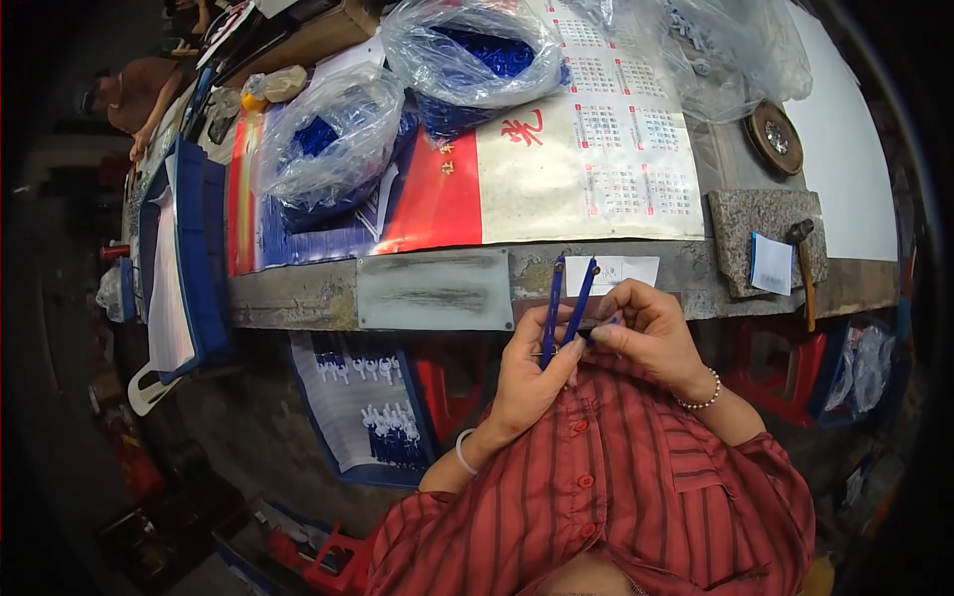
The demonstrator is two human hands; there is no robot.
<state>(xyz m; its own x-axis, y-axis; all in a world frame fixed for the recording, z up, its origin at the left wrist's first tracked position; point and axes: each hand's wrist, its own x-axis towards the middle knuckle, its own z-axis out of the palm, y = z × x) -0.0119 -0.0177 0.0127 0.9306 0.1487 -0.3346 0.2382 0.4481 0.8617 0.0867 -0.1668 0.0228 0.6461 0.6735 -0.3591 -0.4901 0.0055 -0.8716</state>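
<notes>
My left hand [537, 370] is closed around a slim blue two-legged piece [576, 308] shaped like a pair of dividers. Its legs point away from me and stand apart in a narrow V. Close beside it, my right hand [651, 336] pinches a small blue part [608, 324] at the lower end of that piece. The fingers cover most of the small part, so its shape is unclear. Both hands are held in front of my chest, just off the table's near edge. A white slip of paper [621, 273] lies behind the legs.
Clear plastic bags [343, 164] of small blue parts sit on a printed calendar sheet [586, 149]. To the right, a hammer [807, 268] rests by a stone block [765, 223]. A blue tray [422, 397] of blue-and-white pieces is below the table. A person [144, 94] is at far left.
</notes>
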